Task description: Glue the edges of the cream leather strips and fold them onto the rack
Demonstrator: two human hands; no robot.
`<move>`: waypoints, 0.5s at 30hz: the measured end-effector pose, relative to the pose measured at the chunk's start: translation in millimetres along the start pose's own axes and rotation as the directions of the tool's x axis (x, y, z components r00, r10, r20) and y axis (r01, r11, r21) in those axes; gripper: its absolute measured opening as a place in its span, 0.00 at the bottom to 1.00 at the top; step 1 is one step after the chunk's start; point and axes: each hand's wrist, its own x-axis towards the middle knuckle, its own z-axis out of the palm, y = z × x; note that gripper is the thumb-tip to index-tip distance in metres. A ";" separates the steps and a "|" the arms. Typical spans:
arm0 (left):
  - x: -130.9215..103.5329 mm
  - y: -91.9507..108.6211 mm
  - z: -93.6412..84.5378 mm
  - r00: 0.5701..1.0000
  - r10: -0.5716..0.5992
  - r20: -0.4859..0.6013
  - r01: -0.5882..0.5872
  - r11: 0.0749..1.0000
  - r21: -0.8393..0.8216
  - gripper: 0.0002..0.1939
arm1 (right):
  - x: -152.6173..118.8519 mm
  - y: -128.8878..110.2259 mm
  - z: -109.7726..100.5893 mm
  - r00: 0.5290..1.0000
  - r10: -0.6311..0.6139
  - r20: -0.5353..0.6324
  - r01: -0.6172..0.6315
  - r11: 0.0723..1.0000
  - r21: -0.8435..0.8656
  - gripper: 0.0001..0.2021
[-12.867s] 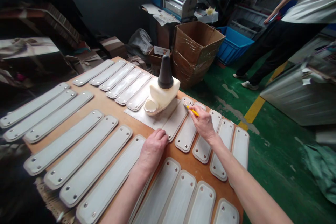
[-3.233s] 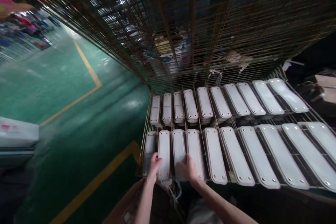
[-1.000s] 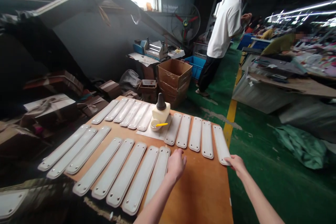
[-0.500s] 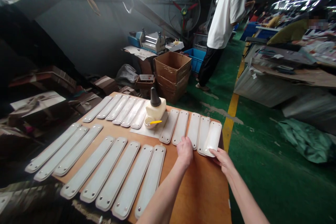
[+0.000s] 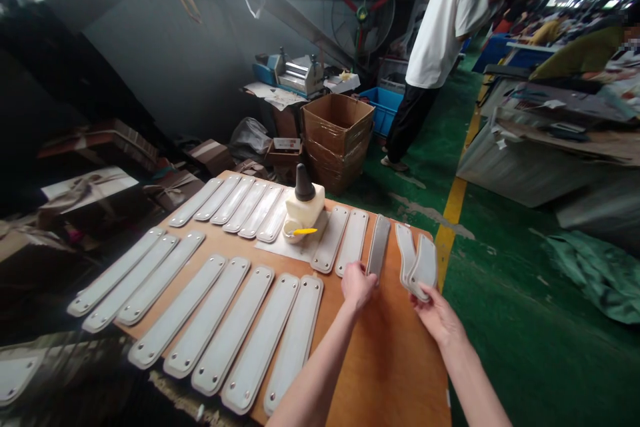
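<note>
My left hand (image 5: 359,285) is closed on the near end of one pale strip (image 5: 379,240), which is tipped onto its edge. Farther right, my right hand (image 5: 434,310) pinches the near ends of two overlapping strips, and the rightmost strip (image 5: 425,260) bends upward in its grip. The strips are long, whitish, round-cornered, with metal studs at their ends. More strips (image 5: 235,327) lie in a slanted row at the near left, and others (image 5: 250,207) along the far edge. Between the far ones stands a cream bottle (image 5: 311,207) with a black cone cap, a small cup and a yellow stick (image 5: 305,231) at its foot.
The strips lie on a brown wooden tabletop (image 5: 380,360). Cardboard boxes (image 5: 337,140) stand beyond its far edge, near a small roller machine (image 5: 297,73) and a fan. A person in a white shirt (image 5: 447,20) stands in the aisle; workbenches are at right.
My left hand has taken hold of one strip and tipped it on edge. My right hand has drawn two strips together to the right, bending them. The camera view has shifted slightly.
</note>
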 end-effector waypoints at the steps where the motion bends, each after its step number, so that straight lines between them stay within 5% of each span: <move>1: -1.9 -4.2 -3.9 0.999 0.006 -0.043 -0.007 1.000 -0.016 0.08 | -2.7 2.9 1.2 1.000 0.018 0.017 -0.019 0.996 0.087 0.13; 8: -4.7 -22.3 -18.0 0.967 0.010 -0.254 -0.050 0.987 -0.150 0.08 | -15.5 24.5 49.3 0.991 0.058 0.117 -0.098 0.922 0.373 0.20; 15: 8.4 -24.6 -13.9 0.972 -0.139 -0.189 0.066 0.935 -0.350 0.09 | -9.3 33.7 88.6 0.966 0.087 0.244 -0.187 0.886 0.425 0.17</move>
